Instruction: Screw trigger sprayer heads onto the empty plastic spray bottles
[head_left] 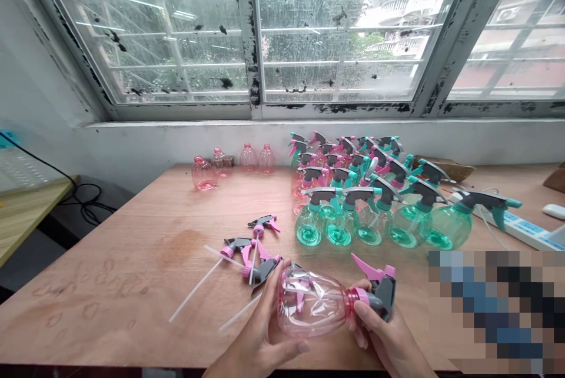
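A clear pink spray bottle (311,302) lies sideways between my hands, just above the table's near edge. My left hand (260,337) wraps round its base, fingers closed on the body. My right hand (388,337) grips the pink collar and the grey and pink trigger head (380,287) at the bottle's neck. Loose trigger heads (255,248) with white dip tubes lie on the table right behind my left hand.
Several assembled teal and pink spray bottles (366,201) stand in rows at the centre right. Several empty pink bottles (229,166) sit by the window wall. A white power strip (525,228) lies at the right. The wooden table (132,266) is stained at the left.
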`<state>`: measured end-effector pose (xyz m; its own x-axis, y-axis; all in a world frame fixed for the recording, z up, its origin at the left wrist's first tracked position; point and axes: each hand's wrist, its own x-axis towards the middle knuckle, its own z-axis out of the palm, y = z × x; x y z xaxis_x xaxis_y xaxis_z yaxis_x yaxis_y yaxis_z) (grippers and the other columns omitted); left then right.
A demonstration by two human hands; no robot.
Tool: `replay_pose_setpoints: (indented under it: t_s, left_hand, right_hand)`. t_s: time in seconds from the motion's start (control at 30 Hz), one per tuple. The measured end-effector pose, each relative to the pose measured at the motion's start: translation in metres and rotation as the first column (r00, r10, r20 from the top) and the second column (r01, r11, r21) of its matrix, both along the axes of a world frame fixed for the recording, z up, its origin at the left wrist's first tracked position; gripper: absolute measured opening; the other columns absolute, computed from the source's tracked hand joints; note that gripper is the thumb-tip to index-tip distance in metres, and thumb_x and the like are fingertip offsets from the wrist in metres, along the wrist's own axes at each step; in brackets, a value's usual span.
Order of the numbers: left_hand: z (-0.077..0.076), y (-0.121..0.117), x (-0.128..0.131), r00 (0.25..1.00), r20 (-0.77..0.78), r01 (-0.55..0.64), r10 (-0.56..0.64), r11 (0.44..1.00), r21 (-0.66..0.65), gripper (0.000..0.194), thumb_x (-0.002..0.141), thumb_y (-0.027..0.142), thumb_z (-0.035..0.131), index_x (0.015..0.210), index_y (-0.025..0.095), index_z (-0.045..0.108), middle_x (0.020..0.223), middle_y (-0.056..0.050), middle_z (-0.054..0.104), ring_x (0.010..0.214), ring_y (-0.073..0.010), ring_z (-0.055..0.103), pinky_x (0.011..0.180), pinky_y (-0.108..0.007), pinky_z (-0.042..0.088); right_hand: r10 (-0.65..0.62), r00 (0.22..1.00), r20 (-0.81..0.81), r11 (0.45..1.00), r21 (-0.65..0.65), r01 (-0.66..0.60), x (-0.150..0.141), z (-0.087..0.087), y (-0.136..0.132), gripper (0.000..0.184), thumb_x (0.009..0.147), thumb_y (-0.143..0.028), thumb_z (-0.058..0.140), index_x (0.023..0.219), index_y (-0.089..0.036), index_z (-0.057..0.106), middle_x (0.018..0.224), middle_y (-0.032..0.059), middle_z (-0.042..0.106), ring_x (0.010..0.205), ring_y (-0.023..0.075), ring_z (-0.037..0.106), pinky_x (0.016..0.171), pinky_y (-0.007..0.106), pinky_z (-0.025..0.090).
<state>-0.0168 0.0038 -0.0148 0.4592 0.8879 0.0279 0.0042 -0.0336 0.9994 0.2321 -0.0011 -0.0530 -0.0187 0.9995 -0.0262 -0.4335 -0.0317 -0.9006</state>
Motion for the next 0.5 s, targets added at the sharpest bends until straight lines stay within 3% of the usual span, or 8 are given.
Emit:
replay_pose_setpoints:
  t_s: [0.2, 0.37, 0.5]
  left_hand:
    - [-0.0024, -0.0008, -0.0001, 0.999, -0.038, 0.005, -0.003, 0.997, 0.073, 0.094, 0.093, 0.037, 0.07, 0.161, 0.04, 0.005, 0.174, -0.002, 0.004, 0.16, -0.0238, 0.006, 0.13, -0.043, 0.013]
    - [-0.0035, 0.0002, -0.0005, 1.0, -0.016, -0.001, 0.001, 1.0, 0.03, 0.11, 0.086, 0.044, 0.076, 0.162, 0.035, -0.003, 0.174, -0.006, 0.005, 0.16, -0.0265, 0.006, 0.13, -0.044, 0.011]
    - [-0.0006, 0.0019, -0.0004, 1.0, 0.008, 0.02, -0.02, 1.0, -0.024, 0.107, 0.085, 0.05, 0.075, 0.163, 0.03, 0.006, 0.174, -0.006, 0.005, 0.16, -0.0288, 0.003, 0.13, -0.045, 0.009]
  right_hand:
    - [-0.008, 1.0, 0.006, 1.0, -0.003, 0.008, -0.0017, 0.0044, -0.0005, 0.037, 0.082, -0.048, 0.082, 0.093, -0.02, 0.06, 0.057, -0.0015, 0.068, 0.042, 0.0102, 0.052, 0.041, 0.02, 0.04]
    - [-0.018, 1.0, 0.012, 1.0, -0.008, 0.018, -0.0024, 0.0049, -0.0012, 0.037, 0.082, -0.047, 0.082, 0.093, -0.02, 0.059, 0.055, -0.0018, 0.067, 0.041, 0.0108, 0.052, 0.041, 0.021, 0.04]
    - [-0.017, 1.0, 0.007, 1.0, 0.0, 0.017, -0.0031, 0.0055, -0.0011, 0.036, 0.082, -0.048, 0.082, 0.091, -0.02, 0.06, 0.055, -0.0014, 0.067, 0.041, 0.0113, 0.051, 0.041, 0.021, 0.04]
